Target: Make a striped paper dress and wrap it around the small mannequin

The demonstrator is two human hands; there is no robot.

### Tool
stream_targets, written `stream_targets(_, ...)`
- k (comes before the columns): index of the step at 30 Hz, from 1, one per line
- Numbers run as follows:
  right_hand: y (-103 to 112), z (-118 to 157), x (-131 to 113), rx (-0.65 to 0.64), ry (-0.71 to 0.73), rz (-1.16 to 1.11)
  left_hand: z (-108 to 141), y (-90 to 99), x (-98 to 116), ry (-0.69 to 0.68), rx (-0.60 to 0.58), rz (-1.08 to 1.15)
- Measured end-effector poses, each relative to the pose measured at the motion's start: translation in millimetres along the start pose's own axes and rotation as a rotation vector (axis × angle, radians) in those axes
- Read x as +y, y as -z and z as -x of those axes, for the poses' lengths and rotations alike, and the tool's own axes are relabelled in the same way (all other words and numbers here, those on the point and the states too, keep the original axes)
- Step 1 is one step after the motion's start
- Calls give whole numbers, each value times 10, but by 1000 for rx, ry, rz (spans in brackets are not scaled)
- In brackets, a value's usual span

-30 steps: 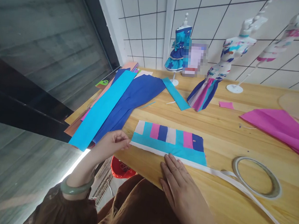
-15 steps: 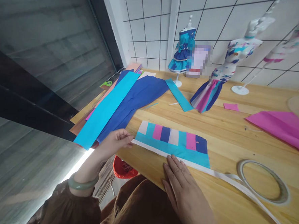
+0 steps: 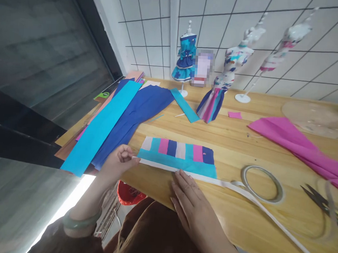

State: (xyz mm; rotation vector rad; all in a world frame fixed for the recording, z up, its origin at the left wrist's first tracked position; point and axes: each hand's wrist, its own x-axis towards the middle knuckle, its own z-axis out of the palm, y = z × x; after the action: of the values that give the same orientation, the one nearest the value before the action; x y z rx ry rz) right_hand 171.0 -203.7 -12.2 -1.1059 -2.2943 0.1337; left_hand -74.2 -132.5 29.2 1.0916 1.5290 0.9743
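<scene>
A patchwork fabric piece [image 3: 172,148] lies flat near the table's front edge, with pink, blue, turquoise and pale stripes above a turquoise band. Along its lower edge runs a narrow white ribbon [image 3: 280,222], which trails off to the lower right. My left hand [image 3: 121,161] pinches the ribbon's left end at the fabric's corner. Flat on the table's front part, my right hand [image 3: 191,200] has its fingers stretched out, their tips touching the ribbon near the middle of the fabric. Just right of the fabric rests a tape roll [image 3: 243,178] with a loose end.
Scissors [image 3: 321,202] lie at the right, below pink fabric [image 3: 285,135]. Blue fabric [image 3: 135,109] and a turquoise strip [image 3: 100,130] are on the left. Dressed mannequins [image 3: 187,55] stand along the tiled wall. A red-lined bin [image 3: 129,194] is below the table edge.
The view has swung to the right, bringing the scissors into sight. Both hands keep about the same places along the ribbon, and the left fingers are slightly more curled.
</scene>
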Motion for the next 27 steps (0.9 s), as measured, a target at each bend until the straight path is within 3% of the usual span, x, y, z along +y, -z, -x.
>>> stream_targets(4,120,70,-83,145,-36,-327,48,-21,82,-47,22,9)
stream_targets(8,133,159,-158,150,-137,-561,155,-78,250,-94,-1,35)
stream_targets(13,130,199,-174,145,-299,-702,270,-117,499,-147,60,-44)
stream_targets(17,132,210,-186,132,-520,-891,315,-106,644,-174,79,-52)
stream_targets(20,142,200,-193,161,-758,-1218,349,-114,693,-167,67,-70)
stream_targets(24,199,164,-137,352,-988,-1727,408,-151,714,-169,90,-107)
stream_targets(27,254,148,-42,568,-1075,-1901,450,-182,749,-193,124,-106)
